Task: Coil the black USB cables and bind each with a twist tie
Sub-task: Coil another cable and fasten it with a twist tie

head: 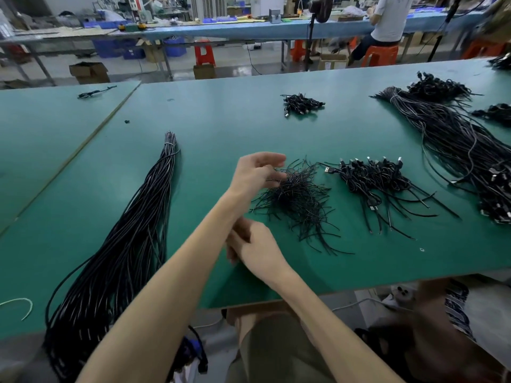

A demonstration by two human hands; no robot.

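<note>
Cables (132, 239) lengthwise away, left hand (257, 172) pinching ties (298, 200)

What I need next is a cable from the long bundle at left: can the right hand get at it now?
Probably not directly: the left forearm crosses between the right hand and the long bundle.

Cable bundle (124, 244) left; twist ties (298, 200) centre; coils (378, 181) right
</note>
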